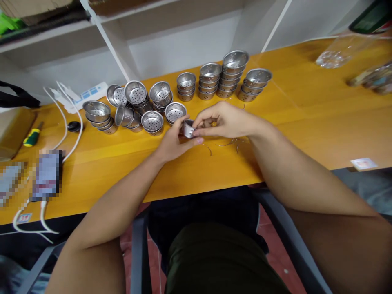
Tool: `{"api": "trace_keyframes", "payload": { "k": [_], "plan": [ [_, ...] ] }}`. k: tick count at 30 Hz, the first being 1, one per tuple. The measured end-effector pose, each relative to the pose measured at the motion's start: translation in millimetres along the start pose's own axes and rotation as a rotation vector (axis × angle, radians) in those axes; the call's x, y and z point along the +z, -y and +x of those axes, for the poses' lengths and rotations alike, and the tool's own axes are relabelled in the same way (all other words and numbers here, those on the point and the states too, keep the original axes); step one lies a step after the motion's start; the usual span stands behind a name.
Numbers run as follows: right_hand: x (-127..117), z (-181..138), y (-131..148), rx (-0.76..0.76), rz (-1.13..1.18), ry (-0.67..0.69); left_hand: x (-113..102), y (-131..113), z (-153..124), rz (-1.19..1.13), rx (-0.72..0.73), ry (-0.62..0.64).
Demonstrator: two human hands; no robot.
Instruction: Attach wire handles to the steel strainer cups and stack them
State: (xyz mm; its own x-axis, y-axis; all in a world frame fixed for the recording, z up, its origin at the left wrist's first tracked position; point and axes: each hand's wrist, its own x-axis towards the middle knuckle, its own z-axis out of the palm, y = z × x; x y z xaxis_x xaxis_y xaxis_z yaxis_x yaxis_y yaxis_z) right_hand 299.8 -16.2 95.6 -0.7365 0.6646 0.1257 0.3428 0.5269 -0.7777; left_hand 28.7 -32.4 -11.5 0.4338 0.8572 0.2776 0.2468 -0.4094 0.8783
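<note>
With fingers (211,131) of left hand (174,143) and right hand (225,122), holds a perforated metal cup (189,129) clamped near stacked cups (152,123).

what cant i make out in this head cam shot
Head view:
Parts of the metal cup: hidden by fingers of the left hand and right hand.
Text on the device screen: pixelated.
Bundle at right: blurred, cut off by the edge.
Whole dark green object, top right: cut off by the edge.
</note>
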Motion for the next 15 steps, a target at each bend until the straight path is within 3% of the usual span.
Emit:
{"api": "trace_keyframes", "payload": {
  "k": [2, 6, 10, 15],
  "plan": [
    [1, 3, -4, -0.002, 0.02, 0.029, -2, 0, 1, 0.012, -0.011, -0.029],
    [-28, -1, -32, 0.113, -0.179, -0.154, -6, -2, 3, 0.076, 0.063, -0.078],
    [-58, -7, -63, 0.364, -0.407, -0.008, -8, -2, 6, 0.118, 0.079, -0.091],
    [-52, 1, -70, 0.451, -0.53, 0.044, -12, -4, 7, 0.149, 0.112, -0.075]
  ]
}}
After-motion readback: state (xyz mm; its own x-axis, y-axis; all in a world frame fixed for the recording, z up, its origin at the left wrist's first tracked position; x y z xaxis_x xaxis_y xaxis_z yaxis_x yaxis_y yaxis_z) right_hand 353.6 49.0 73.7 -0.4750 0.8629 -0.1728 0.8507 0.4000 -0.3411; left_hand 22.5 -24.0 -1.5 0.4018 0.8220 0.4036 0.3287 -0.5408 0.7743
